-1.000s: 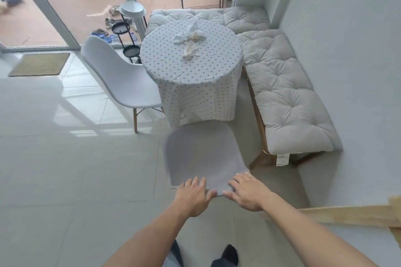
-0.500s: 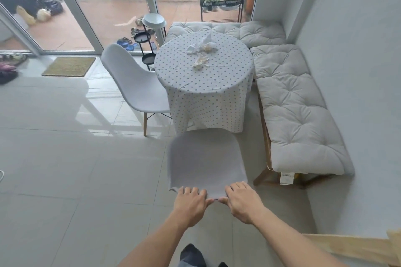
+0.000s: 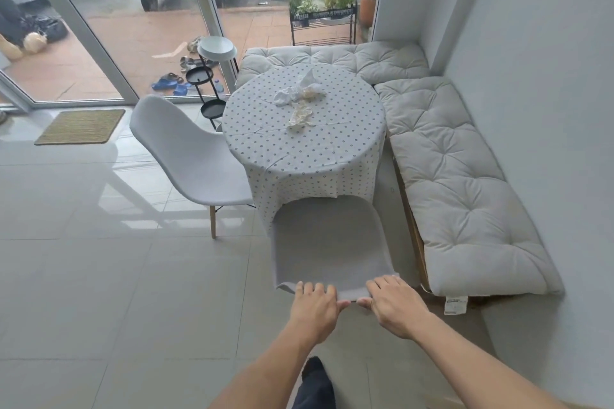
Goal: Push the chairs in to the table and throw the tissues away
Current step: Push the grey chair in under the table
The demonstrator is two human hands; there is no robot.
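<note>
Grey chair [image 3: 327, 242]: smooth moulded shell, top edge grasped by left hand [image 3: 314, 310] and right hand [image 3: 395, 309]; front at dotted tablecloth [image 3: 299, 149].

The near chair [image 3: 327, 246] stands directly before the round table [image 3: 304, 139], its front edge touching the hanging tablecloth, and both hands, the left hand [image 3: 314, 309] and the right hand [image 3: 395, 309], rest side by side on its top edge, so the straight way to the table is closed by the chair back. On the right the cushioned bench [image 3: 465, 196] runs along the wall just beside the chair and the table and leaves only a narrow gap, while on the left the white chair [image 3: 196, 159] stands against the table side with wide open floor [image 3: 99, 276] behind it. Above the table top the air is open, with only the crumpled tissues [image 3: 300, 101] lying near its middle.
</note>
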